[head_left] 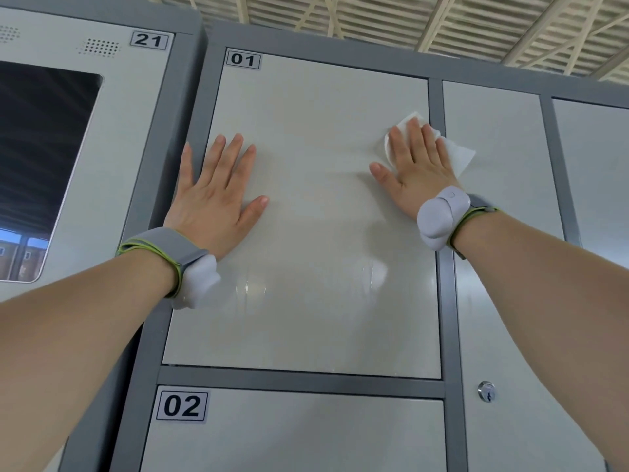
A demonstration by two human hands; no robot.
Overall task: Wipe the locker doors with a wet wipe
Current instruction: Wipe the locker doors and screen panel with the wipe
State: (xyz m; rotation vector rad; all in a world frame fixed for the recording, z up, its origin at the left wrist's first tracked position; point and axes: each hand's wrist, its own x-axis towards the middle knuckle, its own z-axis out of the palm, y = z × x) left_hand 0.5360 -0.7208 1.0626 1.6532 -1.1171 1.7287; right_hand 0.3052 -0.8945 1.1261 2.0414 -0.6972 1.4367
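The pale grey locker door marked 01 [313,233] fills the middle of the view. My left hand [218,195] lies flat on its left side, fingers straight and spread, little finger over the dark frame. My right hand [415,165] presses a white wet wipe [452,155] flat against the door's upper right edge, fingers straight. The wipe sticks out above and to the right of the fingers, over the frame post. Wet streaks shine on the lower part of the door.
Door 02 [292,434] sits below door 01. A tall narrow door with a key lock [486,391] stands to the right. At the left is a panel marked 21 [149,39] with a dark screen [37,165]. Dark grey frame bars [446,318] separate the doors.
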